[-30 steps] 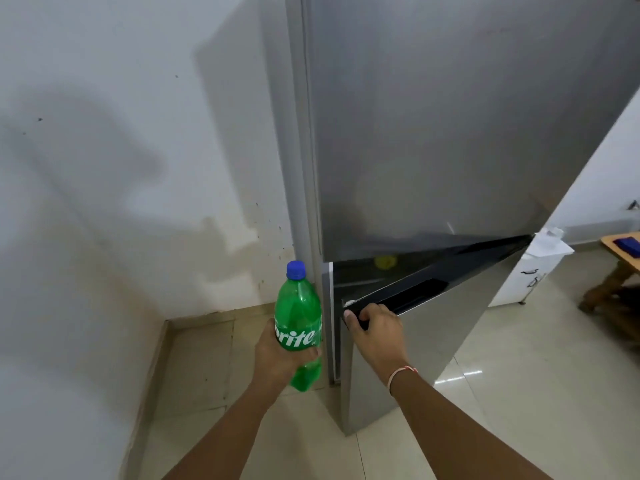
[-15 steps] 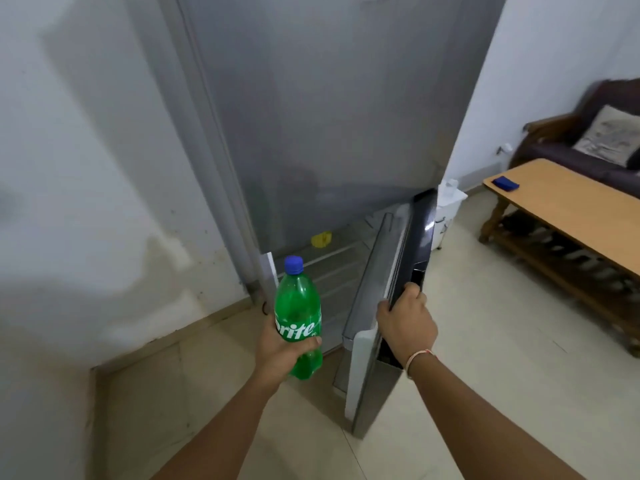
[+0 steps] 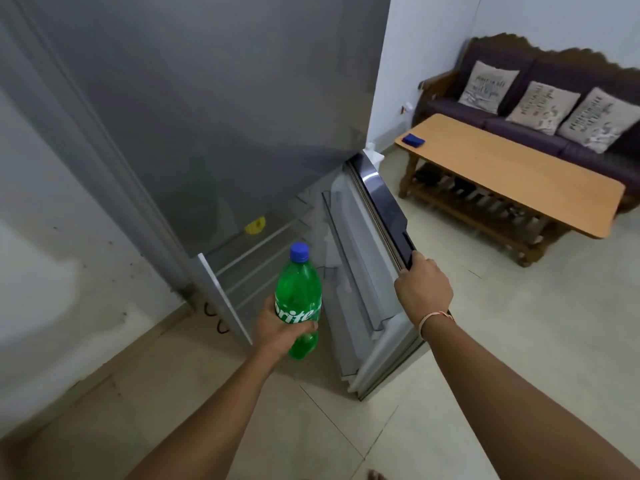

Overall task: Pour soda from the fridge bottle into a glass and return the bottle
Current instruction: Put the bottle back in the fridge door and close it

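Note:
A green Sprite bottle (image 3: 298,292) with a blue cap stands upright in my left hand (image 3: 277,329), which grips it around the label, just in front of the open lower fridge compartment. My right hand (image 3: 423,292) holds the top edge of the lower fridge door (image 3: 367,271), which is swung wide open to the right. Inside the grey fridge (image 3: 214,109) I see wire shelves (image 3: 256,261) and a small yellow item (image 3: 255,226). The door's inner racks look bare. No glass is in view.
A wooden coffee table (image 3: 512,174) with a small blue object (image 3: 412,139) stands to the right. Behind it is a dark sofa (image 3: 540,109) with three cushions. A white wall (image 3: 52,244) lies close on the left. The floor is pale tile.
The lower fridge door has swung from nearly shut to wide open under my right hand. My view has turned right, bringing the table and sofa in. The bottle stayed in my left hand.

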